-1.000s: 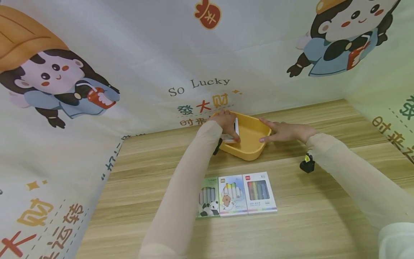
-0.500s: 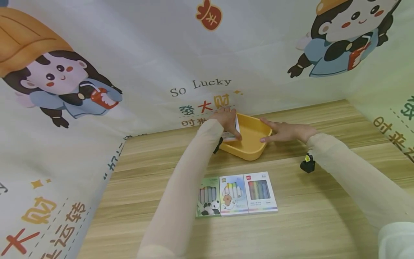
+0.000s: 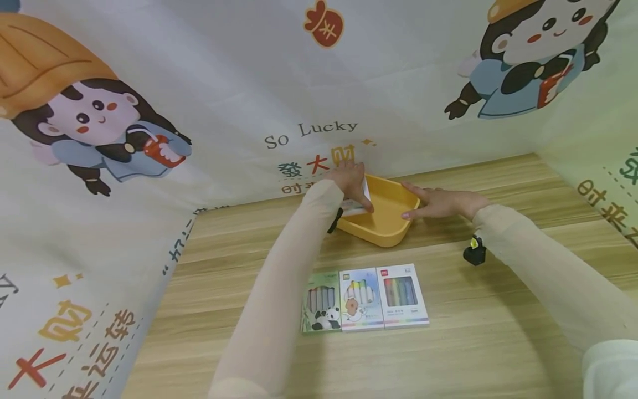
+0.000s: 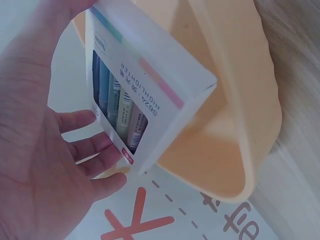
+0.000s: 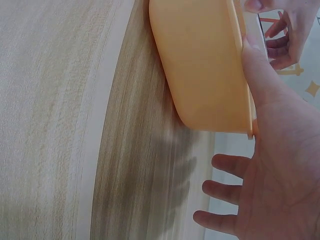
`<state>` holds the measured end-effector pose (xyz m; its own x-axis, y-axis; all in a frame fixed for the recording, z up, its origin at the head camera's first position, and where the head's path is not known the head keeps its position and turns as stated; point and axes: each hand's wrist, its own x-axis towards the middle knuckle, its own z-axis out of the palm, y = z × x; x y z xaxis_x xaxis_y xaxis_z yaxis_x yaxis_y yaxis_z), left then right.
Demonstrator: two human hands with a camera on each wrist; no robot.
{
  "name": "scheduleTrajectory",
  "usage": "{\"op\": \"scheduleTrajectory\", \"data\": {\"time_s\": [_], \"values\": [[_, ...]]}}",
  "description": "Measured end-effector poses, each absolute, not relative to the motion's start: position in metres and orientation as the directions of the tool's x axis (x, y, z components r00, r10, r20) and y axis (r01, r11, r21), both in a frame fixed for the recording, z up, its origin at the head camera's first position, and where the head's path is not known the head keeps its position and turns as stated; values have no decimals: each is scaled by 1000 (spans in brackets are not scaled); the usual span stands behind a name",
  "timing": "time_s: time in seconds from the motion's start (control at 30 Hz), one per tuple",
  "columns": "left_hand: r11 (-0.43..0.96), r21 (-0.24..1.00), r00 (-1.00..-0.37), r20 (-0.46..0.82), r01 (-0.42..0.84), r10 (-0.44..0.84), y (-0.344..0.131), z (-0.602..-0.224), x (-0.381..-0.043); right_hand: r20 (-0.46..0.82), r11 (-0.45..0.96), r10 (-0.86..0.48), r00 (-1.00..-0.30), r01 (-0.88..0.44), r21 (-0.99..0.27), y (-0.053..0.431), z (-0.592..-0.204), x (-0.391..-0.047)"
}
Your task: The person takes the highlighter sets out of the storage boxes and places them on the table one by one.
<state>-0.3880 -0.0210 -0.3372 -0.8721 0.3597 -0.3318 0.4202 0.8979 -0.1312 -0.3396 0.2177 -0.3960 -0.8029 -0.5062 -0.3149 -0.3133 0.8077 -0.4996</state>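
In the head view, my left hand (image 3: 349, 182) is at the left end of a yellow plastic bin (image 3: 380, 237). It grips a white box of highlighters (image 4: 162, 80), thumb on one side and fingers on the other. The box is tilted over the bin's rim, its window showing several pens in the left wrist view. My right hand (image 3: 443, 203) holds the bin's right end, thumb (image 5: 260, 70) over the rim. The other fingers of this hand are spread apart beside the bin in the right wrist view.
Three pen boxes lie side by side in front of the bin: a green panda one (image 3: 321, 302), a pale blue one (image 3: 361, 299) and a white one (image 3: 405, 316). A printed cloth (image 3: 239, 72) stands behind and beside the wooden table (image 3: 473, 343).
My left hand has risen slightly toward the back with the highlighter box, which is tilted a little more. My right hand has stayed at the bin's right end.
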Motion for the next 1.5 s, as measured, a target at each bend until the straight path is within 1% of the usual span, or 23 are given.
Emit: {"op": "scheduleTrajectory", "data": {"time_s": [0.27,0.67,0.8,0.93,1.13,1.5], "values": [[888,-153,-863,-353,433,360,-27,-324,-377,-310,806,-513,-801,-324,-496,217,-395,-340],[903,-166,-878,-356,397,320,-38,-317,-374,-309,814,-511,-802,-336,-474,217,-390,-337],[915,-154,-881,-369,372,296,-41,-312,-370,-296,800,-526,-797,-345,-491,217,-389,-337],[916,-150,-881,-370,371,296,-44,-311,-366,-289,785,-541,-790,-351,-510,216,-390,-336],[910,-152,-873,-381,385,305,-51,-311,-359,-313,798,-529,-788,-337,-500,214,-392,-337],[906,-160,-878,-361,391,315,-67,-303,-348,-299,791,-537,-789,-348,-503,215,-391,-336]]}}
